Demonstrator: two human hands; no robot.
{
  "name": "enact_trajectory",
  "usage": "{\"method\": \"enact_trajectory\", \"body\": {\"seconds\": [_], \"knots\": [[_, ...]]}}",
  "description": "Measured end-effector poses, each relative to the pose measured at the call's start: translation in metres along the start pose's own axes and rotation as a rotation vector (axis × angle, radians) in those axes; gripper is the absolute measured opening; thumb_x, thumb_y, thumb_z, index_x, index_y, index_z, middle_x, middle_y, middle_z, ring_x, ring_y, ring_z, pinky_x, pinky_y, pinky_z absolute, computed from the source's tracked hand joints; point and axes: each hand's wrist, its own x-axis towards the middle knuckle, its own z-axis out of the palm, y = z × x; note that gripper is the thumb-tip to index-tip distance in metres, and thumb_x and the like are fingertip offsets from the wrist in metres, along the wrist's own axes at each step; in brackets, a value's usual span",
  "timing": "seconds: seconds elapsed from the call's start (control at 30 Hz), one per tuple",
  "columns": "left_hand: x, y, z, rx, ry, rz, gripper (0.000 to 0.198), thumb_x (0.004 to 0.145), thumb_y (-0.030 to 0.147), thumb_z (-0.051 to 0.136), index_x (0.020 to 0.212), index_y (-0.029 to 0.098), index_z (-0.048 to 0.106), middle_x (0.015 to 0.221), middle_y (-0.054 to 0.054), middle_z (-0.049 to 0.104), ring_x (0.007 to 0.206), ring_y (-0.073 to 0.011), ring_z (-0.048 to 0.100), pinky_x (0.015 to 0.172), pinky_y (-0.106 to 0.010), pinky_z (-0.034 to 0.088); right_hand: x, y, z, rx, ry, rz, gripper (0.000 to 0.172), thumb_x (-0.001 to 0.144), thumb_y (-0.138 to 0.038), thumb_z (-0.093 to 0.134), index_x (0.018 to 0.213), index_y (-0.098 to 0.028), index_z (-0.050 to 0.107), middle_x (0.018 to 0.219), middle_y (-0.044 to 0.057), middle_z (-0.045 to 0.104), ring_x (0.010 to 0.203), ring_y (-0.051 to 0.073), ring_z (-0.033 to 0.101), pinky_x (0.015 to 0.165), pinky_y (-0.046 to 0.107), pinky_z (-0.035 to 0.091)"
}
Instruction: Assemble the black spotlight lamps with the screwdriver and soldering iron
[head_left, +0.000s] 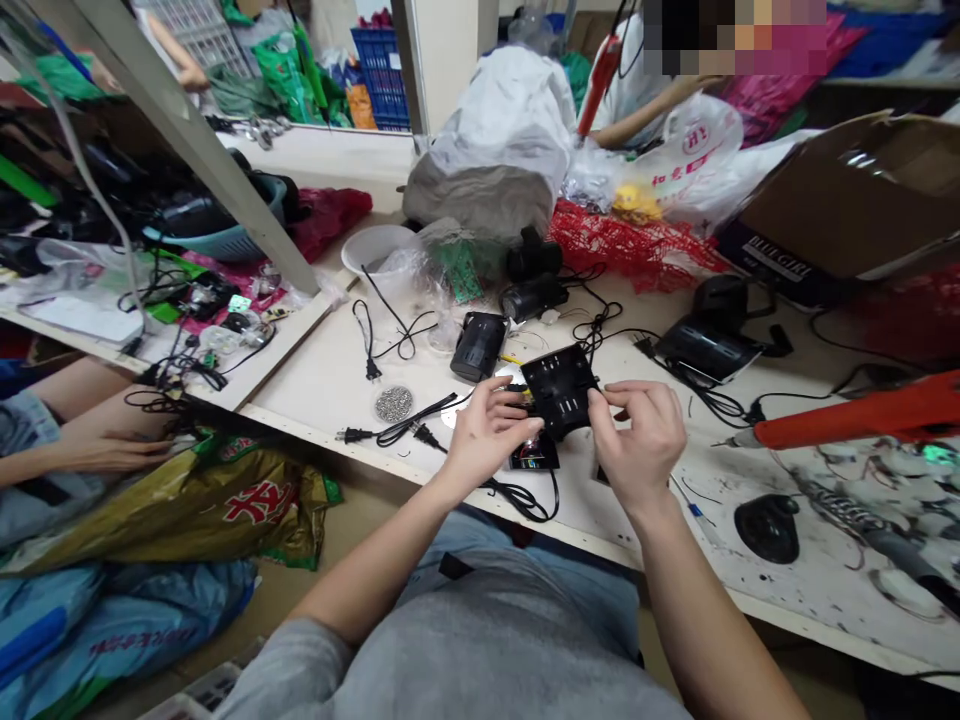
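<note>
Head camera looks down on a black plastic slotted housing [559,390], a squarish ribbed panel held above the front edge of a pale wooden worktop [315,375], near that edge's middle. Its flat, slotted face tilts up toward the camera, and its longer axis, hard to judge exactly, runs slantwise from upper right to lower left. The left hand [487,430] comes in from the near edge, its grip closed on the housing's lower left side, fingers curled inward and thumb uppermost. The right hand [637,440] pinches the opposite side, its fingertips [604,402] pressed to the housing's right edge, wrist bent and forearm rising from the bottom of the view. Just beneath the housing lies a small dark board with a coloured display [534,458], and a black cable [529,498] loops down over the front edge; whether either joins the housing cannot be told. Left of the hands, a black two-pin power cord [390,435] lies beside a round grey mesh disc [394,403]. A black rectangular adapter [480,345] sits beyond them, and an orange-red soldering iron [862,422] lies toward the right edge.
</note>
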Motion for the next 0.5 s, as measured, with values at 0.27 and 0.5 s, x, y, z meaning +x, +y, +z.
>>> {"method": "enact_trajectory", "body": {"seconds": [0.27, 0.5], "knots": [[0.001, 0.002, 0.019, -0.239, -0.091, -0.158, 0.071, 0.059, 0.036, 0.093, 0.116, 0.018, 0.055, 0.093, -0.005, 0.075, 0.079, -0.0180, 0.072, 0.075, -0.029, 0.058, -0.008, -0.017, -0.009, 0.025, 0.014, -0.022, 0.018, 0.090, -0.016, 0.068, 0.076, -0.021, 0.058, 0.080, 0.003, 0.066, 0.075, 0.018, 0.063, 0.069, 0.033, 0.052], [-0.004, 0.002, 0.016, -0.271, -0.065, -0.184, 0.067, 0.059, 0.031, 0.093, 0.116, 0.017, 0.059, 0.088, -0.003, 0.075, 0.075, -0.0161, 0.070, 0.074, -0.027, 0.056, -0.013, -0.018, -0.008, 0.109, -0.025, 0.072, 0.016, 0.090, -0.018, 0.068, 0.075, -0.019, 0.062, 0.081, 0.004, 0.067, 0.071, 0.015, 0.063, 0.061, 0.029, 0.051]]}}
